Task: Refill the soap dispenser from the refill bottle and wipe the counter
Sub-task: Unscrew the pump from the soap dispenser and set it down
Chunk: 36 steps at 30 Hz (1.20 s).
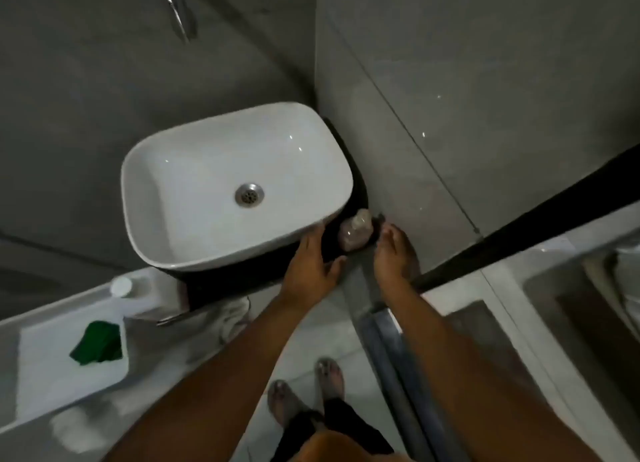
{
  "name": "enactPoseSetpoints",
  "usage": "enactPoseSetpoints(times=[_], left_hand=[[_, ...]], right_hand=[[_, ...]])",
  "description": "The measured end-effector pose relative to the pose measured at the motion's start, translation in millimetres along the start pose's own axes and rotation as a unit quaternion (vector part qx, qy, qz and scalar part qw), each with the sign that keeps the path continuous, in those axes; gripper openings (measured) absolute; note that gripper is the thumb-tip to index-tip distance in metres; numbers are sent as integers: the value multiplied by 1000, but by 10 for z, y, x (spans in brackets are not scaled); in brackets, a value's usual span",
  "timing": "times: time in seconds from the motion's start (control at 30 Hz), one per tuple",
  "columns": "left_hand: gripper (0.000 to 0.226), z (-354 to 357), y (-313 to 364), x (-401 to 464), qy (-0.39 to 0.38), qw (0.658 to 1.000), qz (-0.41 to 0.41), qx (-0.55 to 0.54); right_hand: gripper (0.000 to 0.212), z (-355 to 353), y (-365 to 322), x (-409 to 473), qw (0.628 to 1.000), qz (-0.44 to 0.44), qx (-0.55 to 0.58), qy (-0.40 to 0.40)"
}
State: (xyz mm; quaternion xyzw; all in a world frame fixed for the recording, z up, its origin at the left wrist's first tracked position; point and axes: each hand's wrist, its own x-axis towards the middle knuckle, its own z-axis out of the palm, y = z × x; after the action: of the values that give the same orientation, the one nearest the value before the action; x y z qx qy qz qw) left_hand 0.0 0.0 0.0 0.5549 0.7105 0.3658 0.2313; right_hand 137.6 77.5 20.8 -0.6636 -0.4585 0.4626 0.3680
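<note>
A small clear soap dispenser (pixel 356 232) with pale pinkish liquid stands on the black counter (pixel 242 278), in the corner between the white basin (pixel 235 181) and the grey wall. My left hand (pixel 311 267) is just left of it, fingers spread, resting at the basin's lower right edge. My right hand (pixel 393 250) is just right of the dispenser, fingers apart beside the wall. Neither hand holds it. A white refill bottle (pixel 138 293) with a white cap sits at the counter's left end.
A green cloth (pixel 98 343) lies on a white tray-like surface (pixel 52 357) at lower left. A pale cloth (pixel 228 317) hangs under the counter's front edge. A black frame (pixel 519 233) and a metal rail (pixel 394 350) run on the right. My feet (pixel 308 389) stand on the tiled floor.
</note>
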Motion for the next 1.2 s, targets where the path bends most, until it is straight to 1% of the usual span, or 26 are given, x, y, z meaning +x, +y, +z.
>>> enactPoseSetpoints(times=[0.07,0.13,0.23,0.33,0.43,0.63,0.77,0.87,0.97,1.03,1.13,1.2], left_hand=[[79,115,-112,82,-22,999,-30,6],[80,181,-204,187,-49,997,-56,18],[79,302,-252,344,-66,996,-58,8],[74,402,-242,447,-68,996,-63,-10],[68,475,-194,537,-59,995,-68,-34],[54,474,-153,598,-23,997,-61,-39],[49,321,-97,473,10,996,-48,-72],[45,67,45,313,39,987,-48,-151],[55,-276,211,96,33,977,-48,-206],[60,-524,322,-56,26,976,-50,-212],[61,-888,470,-248,40,977,-47,-206],[59,-1111,564,-343,55,980,-34,-190]], right_hand=[[34,74,144,94,997,44,44,-38],[33,125,291,179,996,50,33,-67],[32,134,475,316,996,21,27,-87],[33,96,537,383,995,-2,-9,-103],[35,57,561,410,991,-39,-44,-120],[36,-17,481,391,976,-101,-147,-121],[34,-122,282,245,970,-124,-153,-141],[32,-237,1,75,965,-164,-139,-153],[23,-354,-341,-118,960,-196,-104,-173],[18,-404,-584,-253,948,-216,-76,-219],[20,-395,-902,-434,925,-270,-51,-263],[35,-330,-1071,-552,912,-307,-45,-269]])
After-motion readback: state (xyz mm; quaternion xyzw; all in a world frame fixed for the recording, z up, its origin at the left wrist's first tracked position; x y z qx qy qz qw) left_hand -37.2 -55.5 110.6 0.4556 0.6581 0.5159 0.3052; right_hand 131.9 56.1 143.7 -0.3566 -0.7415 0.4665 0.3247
